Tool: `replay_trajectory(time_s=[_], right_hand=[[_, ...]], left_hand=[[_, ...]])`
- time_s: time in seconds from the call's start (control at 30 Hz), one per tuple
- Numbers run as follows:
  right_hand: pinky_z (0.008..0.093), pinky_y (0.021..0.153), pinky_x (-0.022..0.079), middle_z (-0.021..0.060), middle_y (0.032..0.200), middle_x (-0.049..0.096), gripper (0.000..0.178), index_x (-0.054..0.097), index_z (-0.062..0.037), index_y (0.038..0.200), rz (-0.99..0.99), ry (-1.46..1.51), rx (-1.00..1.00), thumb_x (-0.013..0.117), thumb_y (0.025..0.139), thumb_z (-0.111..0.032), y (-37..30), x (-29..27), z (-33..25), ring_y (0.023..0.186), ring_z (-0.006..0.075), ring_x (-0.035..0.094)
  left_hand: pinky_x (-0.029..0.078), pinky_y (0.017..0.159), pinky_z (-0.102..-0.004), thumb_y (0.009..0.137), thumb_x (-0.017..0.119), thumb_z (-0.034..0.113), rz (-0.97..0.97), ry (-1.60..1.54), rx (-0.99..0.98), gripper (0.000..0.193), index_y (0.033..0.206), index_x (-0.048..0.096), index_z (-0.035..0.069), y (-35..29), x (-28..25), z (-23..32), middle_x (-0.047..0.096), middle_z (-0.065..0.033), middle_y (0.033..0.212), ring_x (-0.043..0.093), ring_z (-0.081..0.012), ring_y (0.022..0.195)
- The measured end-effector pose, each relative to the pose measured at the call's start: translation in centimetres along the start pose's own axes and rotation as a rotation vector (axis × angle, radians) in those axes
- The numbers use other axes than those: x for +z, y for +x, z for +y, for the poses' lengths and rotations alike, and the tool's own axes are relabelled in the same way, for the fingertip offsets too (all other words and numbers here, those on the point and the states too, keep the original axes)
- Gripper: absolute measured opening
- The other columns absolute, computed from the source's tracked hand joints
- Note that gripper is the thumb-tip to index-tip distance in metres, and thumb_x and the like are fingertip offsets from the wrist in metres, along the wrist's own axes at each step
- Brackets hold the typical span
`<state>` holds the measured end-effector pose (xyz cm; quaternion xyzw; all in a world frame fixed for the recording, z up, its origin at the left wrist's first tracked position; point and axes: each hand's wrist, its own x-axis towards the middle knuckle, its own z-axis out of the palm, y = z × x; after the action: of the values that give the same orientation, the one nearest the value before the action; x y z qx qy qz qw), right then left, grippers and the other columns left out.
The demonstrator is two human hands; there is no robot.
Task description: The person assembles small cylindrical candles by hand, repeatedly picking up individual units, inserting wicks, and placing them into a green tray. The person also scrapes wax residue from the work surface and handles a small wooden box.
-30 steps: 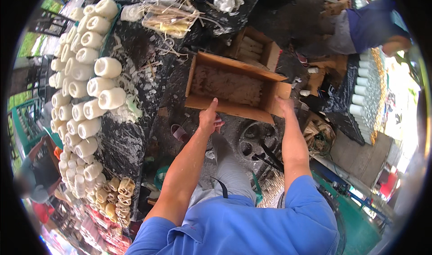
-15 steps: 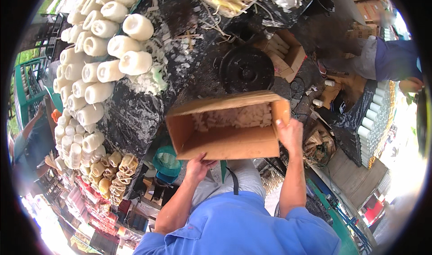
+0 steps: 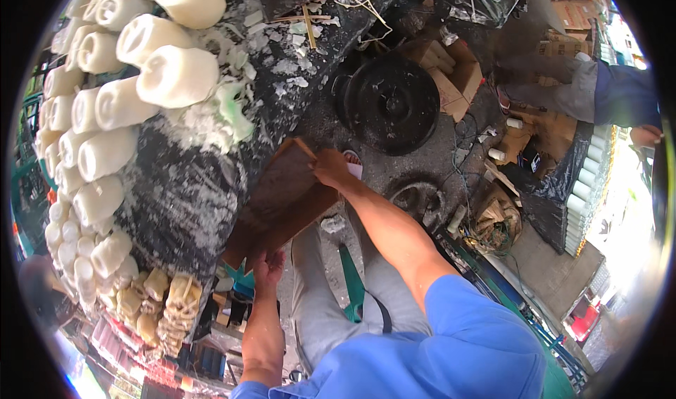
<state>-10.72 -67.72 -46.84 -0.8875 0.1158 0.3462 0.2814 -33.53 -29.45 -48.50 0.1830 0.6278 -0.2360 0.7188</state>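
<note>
A brown cardboard box (image 3: 285, 198) is tilted low beside the left-hand table, partly under its edge. My right hand (image 3: 329, 168) grips the box's upper right rim. At the near lower edge, my left hand (image 3: 269, 267) holds the box with curled fingers. The inside of the box is in shadow, so I cannot make out its contents. Rows of whitish wax-like cylinders (image 3: 179, 75) with hollowed ends crowd the table (image 3: 190, 174), whose black covering is strewn with white scraps. A teal container (image 3: 239, 281) shows just below the box.
A round black lidded drum (image 3: 391, 103) stands on the floor ahead, with an open carton (image 3: 451, 79) behind it. Cables lie to its right. Another person (image 3: 598, 93) is at the far right, near rows of white cylinders (image 3: 579, 188). Yellowish bundled pieces (image 3: 179, 304) sit at the table's near end.
The cardboard box has moved left and down from in front of me to the table's edge, tilting away. Both hands have travelled with it. The white chunks inside it no longer show.
</note>
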Motion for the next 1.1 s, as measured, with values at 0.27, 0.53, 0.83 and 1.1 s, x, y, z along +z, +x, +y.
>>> replay_trajectory(time_s=[0.27,0.53,0.83,1.1], right_hand=[[0.0533,0.096,0.060,0.0252,0.113,0.078,0.037,0.078,-0.0002,0.110,-0.010,0.127,-0.134,0.070,0.100,-0.034,11.9,9.3,2.9,0.110,0.0453,0.074],[0.0553,0.104,0.053,0.0236,0.136,0.059,0.049,0.063,-0.0065,0.137,0.845,-0.106,0.094,0.075,0.098,-0.033,5.8,-2.1,14.3,0.124,0.0472,0.061],[0.0526,0.098,0.055,0.0228,0.126,0.062,0.048,0.057,0.0022,0.133,0.424,-0.621,0.104,0.071,0.103,-0.032,7.7,-8.9,24.3,0.114,0.0457,0.065],[0.0398,0.106,0.055,0.0181,0.137,0.069,0.055,0.050,-0.0043,0.158,0.713,1.731,0.255,0.065,0.108,-0.022,-12.0,-5.0,36.8,0.125,0.0308,0.067]], left_hand=[[0.062,0.088,-0.0546,0.104,0.067,0.027,-0.145,0.026,0.146,0.027,0.122,0.073,0.008,14.8,-0.7,2.9,0.078,-0.0144,0.109,0.074,-0.0350,0.099],[0.060,0.085,-0.0471,0.107,0.066,0.029,0.275,0.970,0.230,0.030,0.126,0.066,0.006,9.4,8.2,-0.1,0.069,-0.0102,0.110,0.070,-0.0284,0.101],[0.053,0.070,-0.0295,0.105,0.073,0.025,-0.177,1.277,0.296,0.039,0.135,0.063,0.002,10.0,23.5,-10.7,0.069,-0.0028,0.103,0.064,-0.0119,0.085],[0.056,0.078,-0.0321,0.104,0.073,0.026,-0.249,1.463,0.351,0.054,0.147,0.059,-0.003,14.5,33.1,-14.5,0.074,-0.0131,0.119,0.071,-0.0183,0.099]])
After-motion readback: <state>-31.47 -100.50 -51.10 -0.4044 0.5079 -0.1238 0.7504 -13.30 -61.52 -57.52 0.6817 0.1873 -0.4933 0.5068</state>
